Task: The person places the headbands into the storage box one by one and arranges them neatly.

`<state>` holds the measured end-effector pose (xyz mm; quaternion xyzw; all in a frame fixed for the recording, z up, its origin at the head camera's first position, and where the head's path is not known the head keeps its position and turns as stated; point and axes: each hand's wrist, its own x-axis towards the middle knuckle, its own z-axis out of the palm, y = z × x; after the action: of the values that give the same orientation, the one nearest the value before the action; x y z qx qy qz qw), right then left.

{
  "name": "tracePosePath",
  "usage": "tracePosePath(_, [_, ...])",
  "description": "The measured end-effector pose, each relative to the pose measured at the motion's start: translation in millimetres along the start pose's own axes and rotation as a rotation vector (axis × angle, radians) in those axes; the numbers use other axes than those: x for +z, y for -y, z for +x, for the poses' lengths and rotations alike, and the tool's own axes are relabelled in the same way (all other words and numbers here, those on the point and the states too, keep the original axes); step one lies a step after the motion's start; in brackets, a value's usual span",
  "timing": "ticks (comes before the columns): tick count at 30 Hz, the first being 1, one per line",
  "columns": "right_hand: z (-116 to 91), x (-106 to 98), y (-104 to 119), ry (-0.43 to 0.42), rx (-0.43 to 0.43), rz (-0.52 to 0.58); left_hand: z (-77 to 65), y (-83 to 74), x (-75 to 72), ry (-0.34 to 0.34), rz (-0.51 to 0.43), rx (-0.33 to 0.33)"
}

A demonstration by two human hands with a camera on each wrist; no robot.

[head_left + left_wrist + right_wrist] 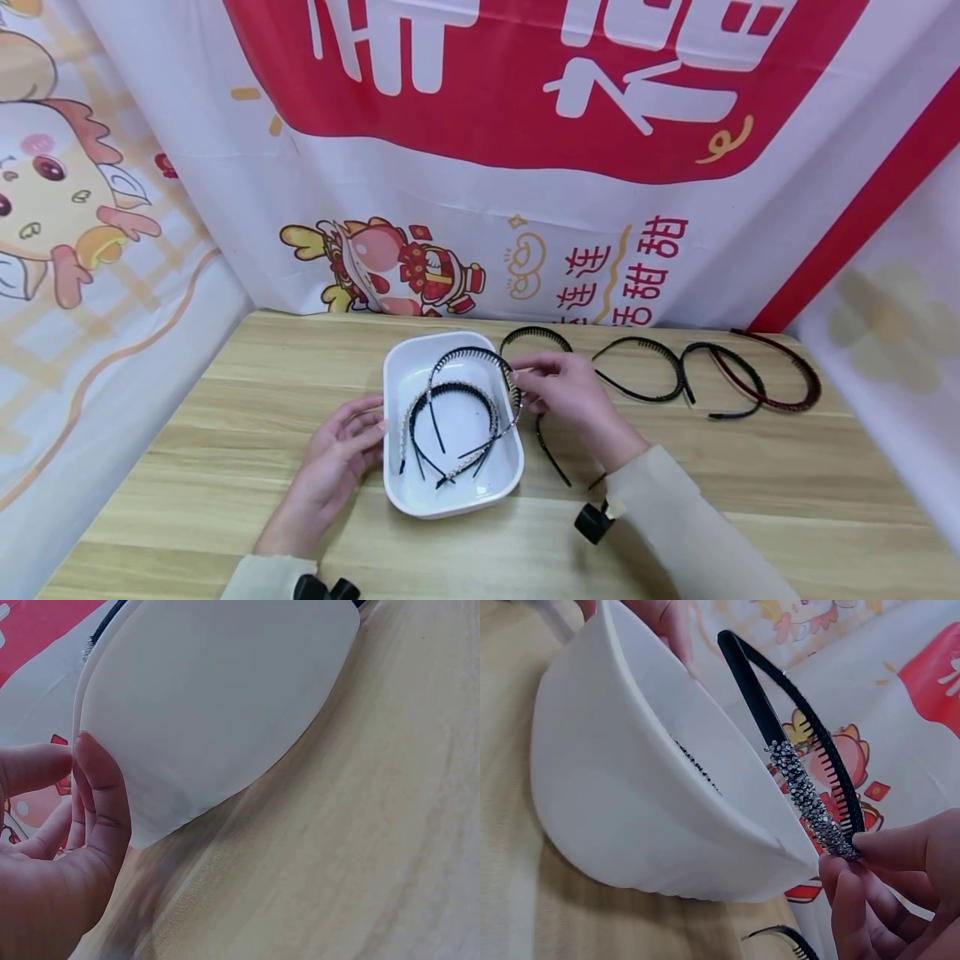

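My right hand [558, 387] pinches a black headband [806, 784] between thumb and fingertips; it has a sparkly beaded section and small comb teeth along its inner side. That headband is held tilted over a white plastic tub [453, 504], its ends hanging above the inside. More headbands [491, 408], dark with pale beading, lie in the tub; overlap hides how many. At the tub's left side, my left hand [341, 454] grips the rim, thumb and fingers on either side of the wall [202, 690].
Right of the tub lie several loose headbands: a black toothed one [536, 331] partly hidden by my right hand, another black one [637, 396], a plainer black one [750, 367] and a dark reddish one [810, 383] overlapping it. A printed cloth [495, 192] hangs behind the wooden table [225, 417].
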<state>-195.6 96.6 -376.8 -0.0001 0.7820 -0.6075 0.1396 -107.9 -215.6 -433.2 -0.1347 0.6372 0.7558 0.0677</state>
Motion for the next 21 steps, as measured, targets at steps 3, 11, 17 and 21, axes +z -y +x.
tracePosePath(3, [6.1, 8.2, 5.9, 0.011, -0.023, -0.068, 0.1, 0.0, -0.7, 0.004, -0.001, 0.004])
tracePosePath(11, [19.4, 22.5, 17.5, 0.035, -0.077, -0.280, 0.2, 0.5, -1.0, 0.019, -0.027, 0.034])
tracePosePath(17, [29.0, 28.6, 26.8, 0.001, -0.170, -0.547, 0.7, 1.2, -0.9, 0.021, -0.039, 0.037])
tracePosePath(21, [35.9, 34.2, 28.3, 0.003, -0.189, -0.631, 1.0, 1.5, -0.8, 0.023, -0.044, 0.041])
